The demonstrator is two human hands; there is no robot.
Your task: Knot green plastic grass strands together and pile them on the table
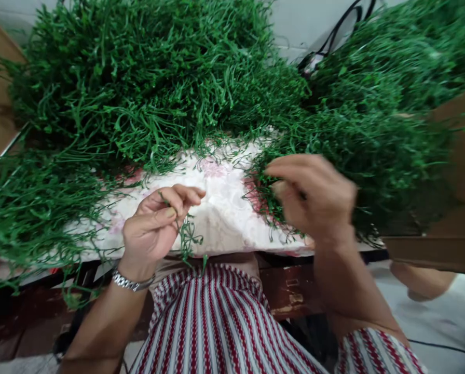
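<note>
Green and slender, the sprig (pixel 187 240) hangs from the left hand (pixel 158 221) above the near edge of the white flowered cloth (pixel 220 189). Thumb and forefinger are pinched together on its stem, the remaining fingers loosely curled. With just 2 digits on something so thin, it could twist free and fall onto the striped garment (pixel 217 327) at the near side. The right hand (pixel 316 200) is blurred beside the right heap (pixel 392 150), fingers bent and thumb close to them; I cannot tell whether it holds anything. Stems there look tangled, so a quick pull could drag out a clump. Stems of the left heap (pixel 30 208) overhang the near edge, where the left forearm might sweep some off or the metal watch (pixel 133 282) might snag.
</note>
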